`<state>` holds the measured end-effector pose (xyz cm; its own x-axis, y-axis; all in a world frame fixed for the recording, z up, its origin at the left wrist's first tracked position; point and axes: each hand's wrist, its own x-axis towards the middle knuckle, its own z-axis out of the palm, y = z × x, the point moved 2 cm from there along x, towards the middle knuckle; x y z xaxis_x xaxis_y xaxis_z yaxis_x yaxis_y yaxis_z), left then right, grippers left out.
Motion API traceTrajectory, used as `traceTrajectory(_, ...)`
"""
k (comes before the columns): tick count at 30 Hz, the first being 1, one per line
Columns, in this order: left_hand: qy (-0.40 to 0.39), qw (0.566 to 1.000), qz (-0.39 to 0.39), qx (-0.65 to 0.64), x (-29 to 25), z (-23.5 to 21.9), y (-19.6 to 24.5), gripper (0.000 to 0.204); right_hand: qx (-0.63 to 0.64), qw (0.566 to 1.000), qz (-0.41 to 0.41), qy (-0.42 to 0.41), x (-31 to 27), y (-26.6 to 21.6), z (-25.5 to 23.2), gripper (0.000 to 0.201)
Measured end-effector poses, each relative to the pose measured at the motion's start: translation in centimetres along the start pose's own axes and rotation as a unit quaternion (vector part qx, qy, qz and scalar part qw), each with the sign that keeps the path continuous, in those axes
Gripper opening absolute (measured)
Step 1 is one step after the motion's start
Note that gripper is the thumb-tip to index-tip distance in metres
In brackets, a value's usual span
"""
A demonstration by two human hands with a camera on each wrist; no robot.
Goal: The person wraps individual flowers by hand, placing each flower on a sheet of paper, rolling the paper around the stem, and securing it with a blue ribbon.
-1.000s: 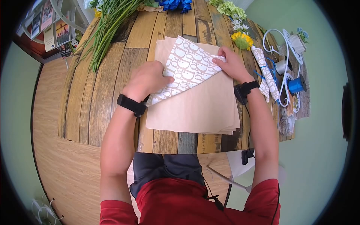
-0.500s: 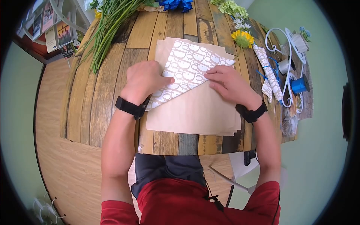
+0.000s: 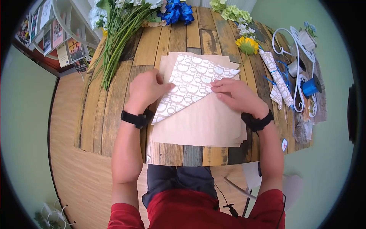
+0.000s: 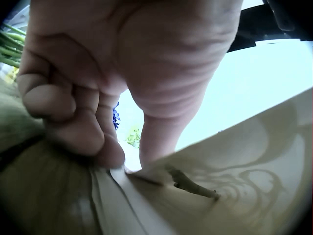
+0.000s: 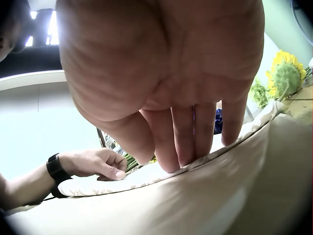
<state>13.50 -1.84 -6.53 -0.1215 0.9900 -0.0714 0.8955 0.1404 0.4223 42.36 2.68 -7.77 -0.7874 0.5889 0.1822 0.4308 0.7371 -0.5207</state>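
A white wrapping paper with beige lettering [image 3: 190,82] lies folded into a slanted shape on several brown kraft paper sheets [image 3: 198,129]. At its left edge is my left hand [image 3: 146,88], the thumb over the paper and the other fingers curled down at the sheets' edge, pinching it. In the left wrist view a thin stem-like piece [image 4: 193,186] shows inside the fold. My right hand [image 3: 238,93] lies palm down at the slanted fold, its extended fingertips touching the patterned paper and its thumb just below, over the kraft sheets.
Long green flower stems [image 3: 124,49] lie at the back left, near blue flowers [image 3: 177,13]. Along the right are a yellow sunflower [image 3: 248,45], a wrapped roll [image 3: 275,76], a blue ribbon spool [image 3: 311,86] and a white metal stand [image 3: 295,36].
My right hand has left the patterned paper's right corner and come to the slanted fold. The left hand stays at the left edge, its thumb drawn slightly back. The head view has tilted up.
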Motion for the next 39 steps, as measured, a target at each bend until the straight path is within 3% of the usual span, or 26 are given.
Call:
traceTrajectory(2,0.055,0.991,0.013,-0.118,0.9,0.2,-0.9,0.040,0.004,1.000,0.008,-0.008,0.2,-0.3,-0.2,0.026)
traceTrajectory(5,0.044,0.984,0.017,-0.173,1.3,0.8,-1.5,0.043,0.013,1.000,0.011,-0.012,0.1,-0.2,-0.2,0.026)
traceTrajectory(12,0.054,0.981,-0.017,-0.186,1.2,0.7,-1.0,0.050,0.003,1.000,-0.020,0.004,-0.3,0.5,0.2,0.027)
traceTrajectory(15,0.004,0.954,-0.017,-0.300,1.3,0.9,-0.9,0.046,0.002,1.000,-0.014,0.001,-0.3,0.3,0.1,0.028)
traceTrajectory(17,-0.086,0.916,-0.024,-0.392,1.3,1.4,-0.8,0.036,-0.001,1.000,-0.016,0.000,-0.3,0.3,0.1,0.027)
traceTrajectory(20,-0.125,0.949,0.004,-0.289,1.2,2.3,-1.2,0.028,-0.006,1.000,-0.015,0.001,-0.3,0.3,0.1,0.027)
traceTrajectory(27,-0.084,0.936,0.013,-0.342,0.2,1.4,0.7,0.019,0.002,1.000,-0.012,0.007,-0.2,0.1,0.1,0.025)
traceTrajectory(29,-0.080,0.900,0.066,-0.424,-0.2,1.3,1.5,0.014,0.002,1.000,-0.009,0.016,-0.3,-0.1,-0.1,0.024)
traceTrajectory(33,-0.154,0.923,0.110,-0.334,-1.0,0.8,1.9,0.009,0.021,0.999,0.018,0.020,-0.2,-0.6,-0.5,0.021)
traceTrajectory(35,-0.116,0.872,0.329,-0.345,-1.7,0.8,3.2,0.012,-0.013,0.999,-0.002,0.034,-0.4,-0.4,-0.6,0.022)
traceTrajectory(37,-0.165,0.857,0.349,-0.342,-1.9,1.5,3.6,0.014,-0.046,0.998,-0.022,0.048,-1.0,0.3,-0.6,0.022)
traceTrajectory(39,-0.213,0.839,0.368,-0.339,-2.2,1.9,3.9,0.015,-0.033,0.997,0.070,0.018,-1.8,1.8,-0.5,0.026)
